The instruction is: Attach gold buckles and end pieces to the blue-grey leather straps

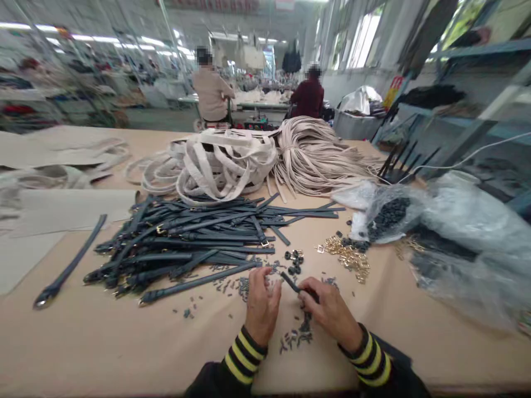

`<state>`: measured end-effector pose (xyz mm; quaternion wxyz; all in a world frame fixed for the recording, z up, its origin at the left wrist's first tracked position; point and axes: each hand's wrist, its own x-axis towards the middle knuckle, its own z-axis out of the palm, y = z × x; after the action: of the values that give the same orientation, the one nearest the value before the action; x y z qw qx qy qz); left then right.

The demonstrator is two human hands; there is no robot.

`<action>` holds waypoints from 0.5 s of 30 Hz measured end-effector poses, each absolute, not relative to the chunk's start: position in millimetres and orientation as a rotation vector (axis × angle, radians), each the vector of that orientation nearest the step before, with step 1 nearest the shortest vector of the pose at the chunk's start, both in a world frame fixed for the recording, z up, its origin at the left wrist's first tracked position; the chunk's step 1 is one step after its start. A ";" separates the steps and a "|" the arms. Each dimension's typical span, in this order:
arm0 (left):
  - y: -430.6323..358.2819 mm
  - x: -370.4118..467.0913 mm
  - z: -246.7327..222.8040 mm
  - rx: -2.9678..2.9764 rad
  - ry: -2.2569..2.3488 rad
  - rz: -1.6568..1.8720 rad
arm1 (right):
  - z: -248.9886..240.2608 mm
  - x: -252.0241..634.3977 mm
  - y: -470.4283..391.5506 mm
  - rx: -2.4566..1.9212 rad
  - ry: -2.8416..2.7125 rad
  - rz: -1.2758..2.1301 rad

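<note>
My right hand (329,309) pinches a short dark strap (290,282), whose free end points up and left toward my other hand. My left hand (262,307) is open, thumb and fingers apart, beside the tip of a longer dark strap (199,283) lying on the table. Between and around both hands lie many small dark pieces (296,338), too small to name. Just beyond my fingers sits a little group of black rings or loops (295,262). A large heap of dark straps with gold buckles (186,237) spreads to the left.
Gold buckles (348,257) lie in a pile at right, near clear plastic bags (477,232). Behind the dark straps rise bundles of beige webbing (224,166) and thin beige cords (315,155). A single dark strap (70,262) lies far left. Two people sit in the background.
</note>
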<state>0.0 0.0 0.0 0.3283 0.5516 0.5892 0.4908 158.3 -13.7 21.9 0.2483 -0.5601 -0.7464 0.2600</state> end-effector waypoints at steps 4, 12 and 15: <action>-0.5 8.3 -0.2 1.114 1.239 0.938 | 16.1 149.9 -21.0 -1.481 -2.182 0.401; 1.6 5.9 -13.0 1.027 1.136 1.015 | 8.9 160.6 -20.4 -1.574 -1.964 0.680; 2.5 5.4 -21.0 1.002 1.128 1.018 | 10.8 160.9 -19.3 -1.579 -1.965 0.751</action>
<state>5.4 2.5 -21.0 0.6137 0.4347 0.4892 0.4418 160.9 -19.3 10.8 0.2530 -0.5807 -0.7228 0.2763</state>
